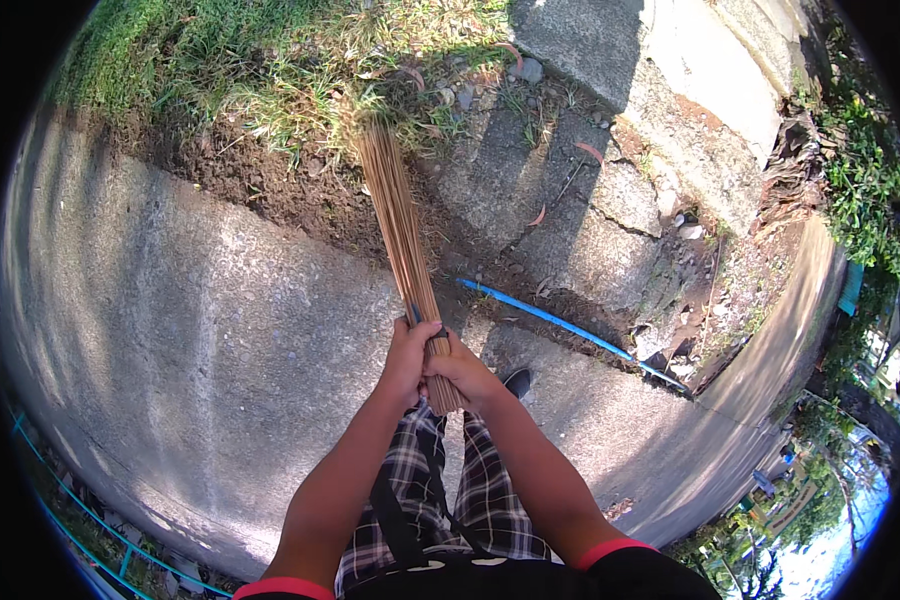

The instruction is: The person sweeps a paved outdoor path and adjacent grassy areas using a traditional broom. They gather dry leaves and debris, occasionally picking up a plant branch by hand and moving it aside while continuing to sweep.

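A stick broom (394,210), a long bundle of thin brown sticks, stretches away from me over the edge of the pavement. Its far tips reach the soil and grass and look blurred. My left hand (407,358) is closed round the bundle near its thick end. On the other side, my right hand (460,370) is wrapped round the same end, touching the left. The butt of the bundle (446,400) sticks out below both hands, toward my body. A dark band shows on the sticks just beyond my fingers.
A blue pipe (545,316) runs along the pavement's edge to the right. Cracked concrete slabs (560,215) with stones and dry leaves lie beyond it. Grass (240,60) and bare soil (300,205) border the grey pavement (260,330). A green railing (95,530) is at the lower left.
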`<state>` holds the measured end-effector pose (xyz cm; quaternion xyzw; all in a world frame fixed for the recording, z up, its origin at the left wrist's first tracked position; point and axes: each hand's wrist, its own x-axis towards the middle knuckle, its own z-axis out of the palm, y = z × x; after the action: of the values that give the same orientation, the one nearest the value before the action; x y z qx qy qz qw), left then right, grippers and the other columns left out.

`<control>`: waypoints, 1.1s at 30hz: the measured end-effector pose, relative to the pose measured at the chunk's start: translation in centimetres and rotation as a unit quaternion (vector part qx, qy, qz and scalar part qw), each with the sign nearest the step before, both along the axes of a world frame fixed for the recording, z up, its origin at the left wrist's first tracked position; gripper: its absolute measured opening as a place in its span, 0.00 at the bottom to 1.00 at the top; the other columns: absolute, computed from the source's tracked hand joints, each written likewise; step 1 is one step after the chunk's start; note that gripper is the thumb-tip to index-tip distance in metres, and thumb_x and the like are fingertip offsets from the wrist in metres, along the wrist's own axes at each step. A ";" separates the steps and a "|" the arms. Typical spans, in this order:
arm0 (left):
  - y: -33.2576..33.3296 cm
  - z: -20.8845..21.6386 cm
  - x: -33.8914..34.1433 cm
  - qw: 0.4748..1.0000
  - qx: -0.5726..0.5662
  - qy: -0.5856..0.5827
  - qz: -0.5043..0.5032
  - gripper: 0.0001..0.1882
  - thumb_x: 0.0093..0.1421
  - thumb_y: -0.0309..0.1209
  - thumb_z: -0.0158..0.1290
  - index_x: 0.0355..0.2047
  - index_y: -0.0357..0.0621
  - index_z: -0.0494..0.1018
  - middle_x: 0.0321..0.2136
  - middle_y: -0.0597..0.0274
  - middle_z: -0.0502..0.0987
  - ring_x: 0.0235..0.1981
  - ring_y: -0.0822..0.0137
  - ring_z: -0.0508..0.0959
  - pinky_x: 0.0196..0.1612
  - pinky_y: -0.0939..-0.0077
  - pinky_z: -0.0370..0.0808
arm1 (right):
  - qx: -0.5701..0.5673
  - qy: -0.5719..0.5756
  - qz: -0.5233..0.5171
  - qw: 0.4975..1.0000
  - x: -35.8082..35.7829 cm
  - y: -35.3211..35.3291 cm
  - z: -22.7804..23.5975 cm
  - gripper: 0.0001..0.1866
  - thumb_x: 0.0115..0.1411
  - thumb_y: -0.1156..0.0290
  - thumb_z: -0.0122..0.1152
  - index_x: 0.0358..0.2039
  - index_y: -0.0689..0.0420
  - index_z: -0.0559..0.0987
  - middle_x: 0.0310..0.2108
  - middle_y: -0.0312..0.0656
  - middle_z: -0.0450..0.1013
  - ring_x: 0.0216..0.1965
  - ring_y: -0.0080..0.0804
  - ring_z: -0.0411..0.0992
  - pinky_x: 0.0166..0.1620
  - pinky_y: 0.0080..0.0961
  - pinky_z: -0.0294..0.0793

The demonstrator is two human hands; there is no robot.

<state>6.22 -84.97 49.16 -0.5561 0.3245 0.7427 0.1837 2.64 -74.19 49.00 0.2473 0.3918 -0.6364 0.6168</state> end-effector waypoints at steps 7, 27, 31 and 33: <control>7.1 0.9 1.3 0.976 0.155 0.071 -0.138 0.29 0.51 0.37 0.55 0.49 0.38 0.58 0.39 0.54 0.68 0.40 0.66 0.71 0.41 0.75 0.70 | 0.146 0.037 -0.080 0.985 4.6 7.8 0.7 0.22 0.49 0.77 0.51 0.46 0.58 0.60 0.32 0.45 0.69 0.26 0.33 0.73 0.28 0.28 0.76; -4.1 1.4 4.7 0.963 -0.045 0.023 -0.264 0.41 0.44 0.30 0.50 0.61 0.42 0.51 0.38 0.55 0.71 0.38 0.66 0.72 0.40 0.77 0.70 | 0.195 -0.046 -0.110 0.974 7.9 -5.9 2.4 0.20 0.56 0.80 0.41 0.50 0.56 0.58 0.37 0.47 0.67 0.36 0.38 0.73 0.33 0.35 0.78; -10.0 2.2 7.0 0.991 -0.005 -0.048 -0.125 0.33 0.47 0.27 0.47 0.57 0.38 0.58 0.37 0.55 0.72 0.34 0.70 0.73 0.35 0.79 0.71 | 0.099 -0.168 -0.108 0.975 9.6 -12.7 2.0 0.16 0.55 0.79 0.39 0.45 0.61 0.59 0.34 0.50 0.67 0.32 0.40 0.74 0.27 0.37 0.78; -14.0 4.0 6.8 0.990 -0.105 -0.036 -0.084 0.33 0.49 0.27 0.46 0.58 0.34 0.55 0.37 0.54 0.72 0.34 0.70 0.73 0.36 0.80 0.71 | 0.045 -0.108 -0.064 0.991 8.3 -16.5 1.6 0.16 0.52 0.80 0.40 0.44 0.63 0.61 0.33 0.48 0.67 0.30 0.37 0.73 0.27 0.35 0.76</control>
<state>13.05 -99.00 53.12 -0.5693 0.4394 0.6661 0.1979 10.98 -90.73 50.55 0.3666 0.3345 -0.6259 0.6016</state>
